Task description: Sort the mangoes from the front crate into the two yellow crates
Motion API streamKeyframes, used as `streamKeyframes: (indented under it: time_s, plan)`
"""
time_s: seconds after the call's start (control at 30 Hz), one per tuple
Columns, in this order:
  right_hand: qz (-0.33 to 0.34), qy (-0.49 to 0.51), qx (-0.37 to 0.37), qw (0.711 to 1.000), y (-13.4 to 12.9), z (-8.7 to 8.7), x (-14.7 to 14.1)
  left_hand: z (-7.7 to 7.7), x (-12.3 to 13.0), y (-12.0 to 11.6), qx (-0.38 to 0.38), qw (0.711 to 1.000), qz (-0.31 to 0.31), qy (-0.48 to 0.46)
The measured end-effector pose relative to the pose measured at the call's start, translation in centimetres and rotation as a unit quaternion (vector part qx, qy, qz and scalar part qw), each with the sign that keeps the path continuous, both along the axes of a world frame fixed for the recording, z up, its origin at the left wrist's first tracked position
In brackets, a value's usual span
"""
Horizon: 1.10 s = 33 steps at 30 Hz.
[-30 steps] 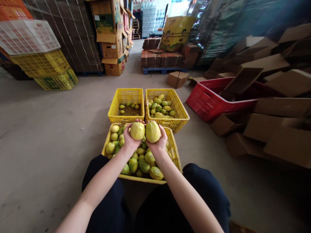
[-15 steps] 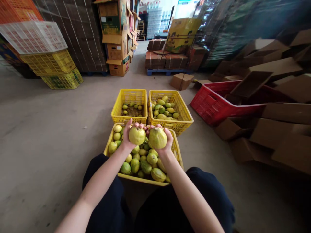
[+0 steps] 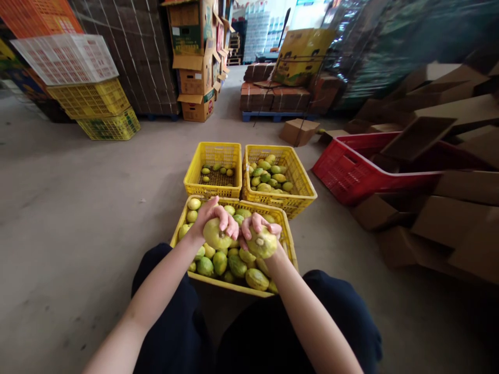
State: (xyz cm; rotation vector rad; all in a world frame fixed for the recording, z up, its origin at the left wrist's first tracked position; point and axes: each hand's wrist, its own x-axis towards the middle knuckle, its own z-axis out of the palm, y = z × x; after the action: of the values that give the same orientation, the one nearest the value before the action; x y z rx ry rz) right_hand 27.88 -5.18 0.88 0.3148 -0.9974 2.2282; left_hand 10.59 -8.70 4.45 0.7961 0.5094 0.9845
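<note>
My left hand [image 3: 217, 218] is closed around a yellow-green papaya [image 3: 215, 235], its fingers curled over the top. Beside it, my right hand [image 3: 260, 228] grips another papaya [image 3: 262, 243], with the pale end of the fruit turned towards me. Both hands are above the front yellow crate [image 3: 234, 284], which holds many similar fruits, some greener than others. Behind it stand two more yellow crates. The back left crate [image 3: 191, 182] has several small fruits on its bottom, and the back right crate [image 3: 300, 200] holds a larger heap.
On the right lies a red crate [image 3: 339, 176] among loose cardboard boxes [image 3: 460, 218]. Stacked plastic crates [image 3: 93, 98] stand at the far left. Further back are piled cartons [image 3: 195, 83] and a blue pallet [image 3: 268, 116] loaded with boxes. My knees flank the front crate.
Both hands have turned over, so the fingers now lie on top of the papayas instead of behind them. The fruits have rotated and sit slightly lower. The view has shifted a little left.
</note>
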Motion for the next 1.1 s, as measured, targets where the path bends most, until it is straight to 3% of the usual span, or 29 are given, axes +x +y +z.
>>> streamKeyframes:
  time_s: [0.27, 0.37, 0.47, 0.53, 0.6, 0.73, 0.83, 1.0, 1.1]
  plan:
    - [0.037, 0.049, 0.02, 0.998, 0.0, -0.4, -0.9, 0.1, -0.5, -0.5, 0.003, 1.0, -0.003, -0.006]
    - [0.007, 0.034, -0.009, 0.999, -0.2, -0.7, -0.9, 0.2, -0.5, -0.6, -0.021, 0.999, 0.019, -0.026]
    - [-0.058, 0.0, -0.085, 0.995, -0.6, -0.1, -1.0, 0.8, -0.1, -0.6, -0.1, 0.986, 0.092, -0.091]
    - [-0.124, -0.026, -0.188, 0.974, -0.8, 0.8, -1.2, 1.5, 0.5, -0.6, -0.151, 0.958, 0.18, -0.166]
    - [-0.191, -0.04, -0.305, 0.932, -1.0, 1.7, -1.7, 2.0, 1.2, -0.6, -0.188, 0.917, 0.263, -0.234]
    - [-0.246, -0.066, -0.451, 0.855, -1.2, 2.4, -2.7, 1.9, 2.2, -0.3, -0.246, 0.874, 0.326, -0.264]
    - [-0.261, -0.081, -0.486, 0.83, -0.9, 1.6, -3.1, 0.9, 2.4, 0.1, -0.268, 0.865, 0.349, -0.242]
    - [-0.28, -0.114, -0.448, 0.841, -0.3, -0.1, -3.0, -0.4, 2.6, 0.4, -0.264, 0.858, 0.368, -0.242]
    - [-0.282, -0.129, -0.46, 0.832, 0.0, -0.4, -2.9, -0.6, 2.8, 0.4, -0.264, 0.859, 0.363, -0.247]
